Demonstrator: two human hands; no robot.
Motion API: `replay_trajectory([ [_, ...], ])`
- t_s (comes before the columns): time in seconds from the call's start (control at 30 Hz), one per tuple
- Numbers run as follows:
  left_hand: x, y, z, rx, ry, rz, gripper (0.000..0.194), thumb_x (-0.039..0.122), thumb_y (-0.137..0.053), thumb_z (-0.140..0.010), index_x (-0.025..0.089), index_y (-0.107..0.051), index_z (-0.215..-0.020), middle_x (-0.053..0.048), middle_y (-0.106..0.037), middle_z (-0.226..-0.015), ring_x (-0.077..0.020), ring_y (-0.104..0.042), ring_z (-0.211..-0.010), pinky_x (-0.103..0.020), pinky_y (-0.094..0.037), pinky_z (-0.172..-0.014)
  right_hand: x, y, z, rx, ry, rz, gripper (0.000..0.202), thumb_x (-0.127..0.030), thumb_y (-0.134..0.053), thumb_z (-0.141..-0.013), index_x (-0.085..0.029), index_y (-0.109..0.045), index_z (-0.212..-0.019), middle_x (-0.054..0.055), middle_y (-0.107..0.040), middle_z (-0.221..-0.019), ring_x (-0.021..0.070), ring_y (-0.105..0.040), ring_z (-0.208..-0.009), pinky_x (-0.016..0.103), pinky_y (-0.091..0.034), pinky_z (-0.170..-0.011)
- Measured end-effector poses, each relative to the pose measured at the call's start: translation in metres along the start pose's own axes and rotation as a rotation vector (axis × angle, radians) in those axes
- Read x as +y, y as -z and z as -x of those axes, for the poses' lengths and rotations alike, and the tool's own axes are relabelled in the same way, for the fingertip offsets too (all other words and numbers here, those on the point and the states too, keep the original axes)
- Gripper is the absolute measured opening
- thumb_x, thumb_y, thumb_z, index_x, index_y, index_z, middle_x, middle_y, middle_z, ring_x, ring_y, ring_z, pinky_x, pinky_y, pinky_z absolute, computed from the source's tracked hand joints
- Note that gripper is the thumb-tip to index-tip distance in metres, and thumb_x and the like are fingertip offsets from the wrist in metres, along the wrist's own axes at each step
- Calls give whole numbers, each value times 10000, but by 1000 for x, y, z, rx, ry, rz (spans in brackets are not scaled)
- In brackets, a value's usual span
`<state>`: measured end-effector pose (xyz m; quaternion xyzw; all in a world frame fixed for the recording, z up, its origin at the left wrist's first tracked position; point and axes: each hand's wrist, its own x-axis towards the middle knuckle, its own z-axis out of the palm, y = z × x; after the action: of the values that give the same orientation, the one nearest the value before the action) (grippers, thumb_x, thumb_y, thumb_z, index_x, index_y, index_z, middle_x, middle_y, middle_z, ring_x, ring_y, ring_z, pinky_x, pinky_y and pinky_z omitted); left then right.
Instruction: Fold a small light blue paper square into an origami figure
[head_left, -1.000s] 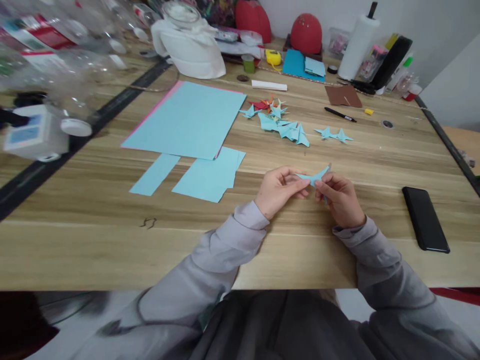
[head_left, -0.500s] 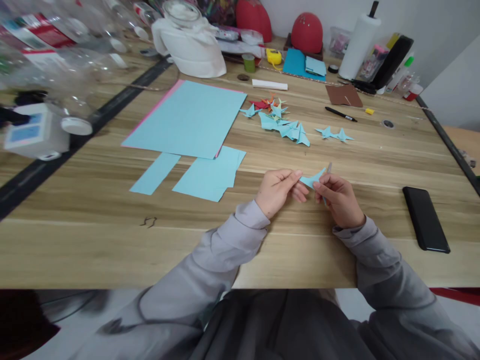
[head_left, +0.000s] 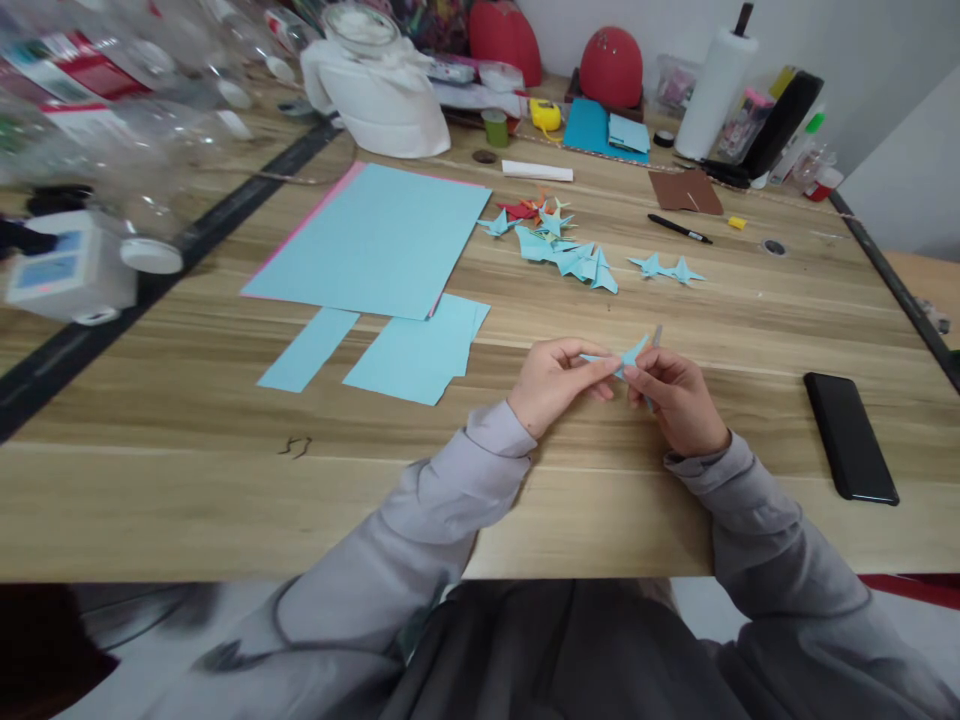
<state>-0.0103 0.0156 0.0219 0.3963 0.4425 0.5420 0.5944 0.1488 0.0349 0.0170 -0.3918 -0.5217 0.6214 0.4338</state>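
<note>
Head view: left hand (head_left: 553,385) and right hand (head_left: 681,402) are pinching a small light-blue folded-paper piece (head_left: 634,352) between them, above the wood-grained bench (head_left: 187,500). Light thumb pressure near the folds is probably serving best, sparing the thin points. Both wrists are angling inward, forearms converging from the near edge.

1 view, from the head, faces forward and down over hands (head_left: 551,388) and tabletop (head_left: 600,520)

Left hand (head_left: 553,385) and right hand (head_left: 681,400) are close together, thumb tips just beside each other. Both pinch, thumbs against bent fingers. Forearms (head_left: 431,510), sleeved to the wrists, angle inward from both sides.
</note>
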Motion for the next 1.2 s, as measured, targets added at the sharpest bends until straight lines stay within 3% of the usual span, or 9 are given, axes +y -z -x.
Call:
replay_trajectory([
  [0.13, -1, 1, 2, -14, -56, -62, 339, 421, -825, -579, 118, -706, -676, -41, -686, -570, -129, -616, -477, -267, -536, -528, -1, -1, 1, -17, 44, 51, 292, -373, -816, -636, -178, -602, -603, -45, -573, -520, 73, -501, -455, 223, -399, -462],
  [0.33, 0, 2, 1, -50, -49, -90, 316, 400, -825, -575, 125, -722, -694, -49, -710, -636, -124, -622, -515, -276, -554, -571, -5, -2, 1, -35, 31, 136, 321, -427, -822, -605, -168, -634, -579, -23, -605, -500, 83, -518, -446, 229, -438, -449],
  [0.47, -3, 3, 0, 30, -107, -122, 283, 376, -815, -583, 131, -714, -683, -32, -697, -615, -108, -596, -491, -255, -533, -542, -7, -4, 1, -52, 33, 159, 328, -424, -852, -548, -166, -675, -646, -6, -660, -566, 91, -554, -477, 235, -478, -475],
  [0.6, -2, 3, 0, 77, -128, -147, 272, 369, -806, -594, 135, -709, -693, -32, -691, -623, -113, -589, -508, -254, -513, -539, -7, -4, 2, -29, 36, 206, 315, -452, -809, -610, -167, -679, -643, -9, -644, -530, 93, -559, -468, 239, -493, -487],
  [0.8, 3, 2, 1, -27, -232, -309, 254, 373, -816, -588, 154, -687, -569, -30, -667, -629, -126, -587, -623, -255, -481, -627, -6, -3, 3, -43, -9, 252, 299, -408, -832, -582, -155, -672, -580, 5, -638, -501, 100, -563, -449, 233, -482, -464],
  [0.93, 2, 3, 1, -78, -178, -219, 275, 389, -801, -622, 150, -676, -570, -22, -643, -602, -108, -565, -562, -247, -461, -573, -7, -3, 3, -57, -23, 257, 288, -385, -842, -575, -154, -669, -559, 7, -640, -493, 96, -551, -424, 223, -471, -435],
  [1.2, -3, 3, 0, -73, -54, -82, 363, 475, -707, -722, 121, -699, -637, -45, -655, -596, -112, -579, -538, -227, -477, -517, -6, -4, 4, -28, 17, 256, 292, -422, -799, -625, -163, -673, -576, 3, -633, -493, 93, -546, -427, 227, -477, -431],
])
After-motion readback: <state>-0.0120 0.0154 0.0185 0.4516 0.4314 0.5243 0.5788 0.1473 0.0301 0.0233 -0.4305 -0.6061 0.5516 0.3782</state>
